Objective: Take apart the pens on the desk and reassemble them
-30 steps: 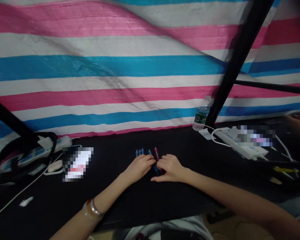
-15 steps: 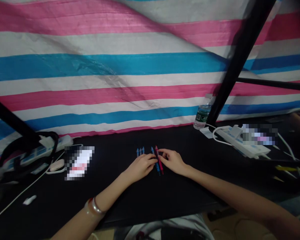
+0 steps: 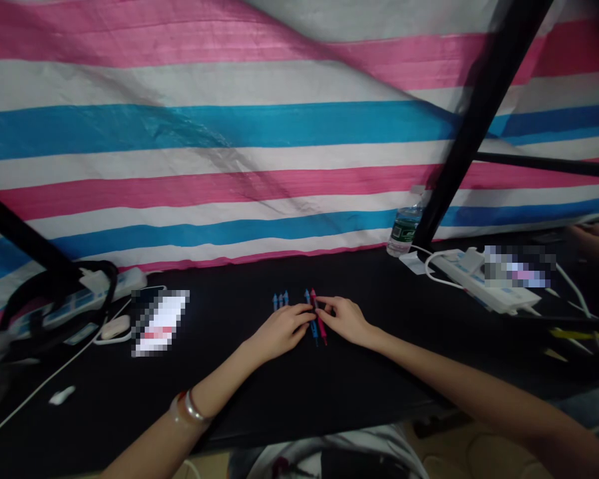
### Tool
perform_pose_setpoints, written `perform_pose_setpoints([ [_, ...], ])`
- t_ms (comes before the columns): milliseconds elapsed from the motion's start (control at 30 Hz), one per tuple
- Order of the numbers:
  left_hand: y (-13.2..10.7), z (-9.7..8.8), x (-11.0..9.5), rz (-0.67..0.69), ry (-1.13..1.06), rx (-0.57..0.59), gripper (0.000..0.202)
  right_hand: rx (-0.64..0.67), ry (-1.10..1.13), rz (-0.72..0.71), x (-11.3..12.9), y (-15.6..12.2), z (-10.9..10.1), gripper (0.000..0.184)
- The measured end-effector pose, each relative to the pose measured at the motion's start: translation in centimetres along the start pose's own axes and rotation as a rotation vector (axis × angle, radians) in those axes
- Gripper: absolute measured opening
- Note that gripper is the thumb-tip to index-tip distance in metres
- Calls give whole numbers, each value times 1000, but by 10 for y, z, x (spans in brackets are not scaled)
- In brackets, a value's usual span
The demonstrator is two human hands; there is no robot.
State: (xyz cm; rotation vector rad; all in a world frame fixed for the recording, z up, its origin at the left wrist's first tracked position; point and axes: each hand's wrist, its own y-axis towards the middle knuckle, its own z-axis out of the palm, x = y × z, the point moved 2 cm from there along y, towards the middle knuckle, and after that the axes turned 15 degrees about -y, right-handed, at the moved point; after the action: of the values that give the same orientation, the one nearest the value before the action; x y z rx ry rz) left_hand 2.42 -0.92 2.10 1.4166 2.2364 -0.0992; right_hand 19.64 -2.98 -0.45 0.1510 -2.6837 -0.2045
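Observation:
My left hand [image 3: 282, 331] rests curled on the black table top [image 3: 259, 406], its fingertips at a blue crayon [image 3: 311, 319]. Beside that crayon lies a red crayon [image 3: 320, 320], and my right hand [image 3: 344, 319] has its fingertips on or just over it. Both crayons lie close together and point away from me, partly hidden by my fingers. Left of my hands, a small group of thin blue crayons [image 3: 280, 300] lies apart. I cannot tell whether either hand grips a crayon.
A water bottle [image 3: 405, 231] and a white power strip [image 3: 479, 283] stand at the back right. Another power strip [image 3: 74, 309] and a blurred phone [image 3: 158, 322] lie left. A co-worker's hand [image 3: 594, 238] shows far right. A striped tarp [image 3: 229, 126] hangs behind.
The red and blue crayons have swung from under my hands into a near-parallel pair. My hands have drawn slightly apart and now sit on either side of the pair.

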Motion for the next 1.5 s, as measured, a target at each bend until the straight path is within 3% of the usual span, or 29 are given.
perform_pose_setpoints([
  [500, 0, 2, 3, -3, -40, -48, 34, -6, 51, 11, -5, 3, 4, 37],
  [700, 1, 3, 7, -21, -39, -128, 31, -16, 81, 8, -4, 1, 1, 36],
  [833, 0, 0, 10, -103, 13, -225, 28, -22, 89, 6, -3, 1, 1, 34],
  [1067, -2, -12, 12, -401, 219, -406, 17, -28, 106, 22, -4, 1, 0, 34],
  [1233, -4, -9, 16, -518, 309, -355, 20, 29, 191, 60, -5, 3, 2, 34],
  [1500, -3, -2, 16, -516, 199, -324, 23, 95, 232, 76, -7, 5, 7, 39],
])
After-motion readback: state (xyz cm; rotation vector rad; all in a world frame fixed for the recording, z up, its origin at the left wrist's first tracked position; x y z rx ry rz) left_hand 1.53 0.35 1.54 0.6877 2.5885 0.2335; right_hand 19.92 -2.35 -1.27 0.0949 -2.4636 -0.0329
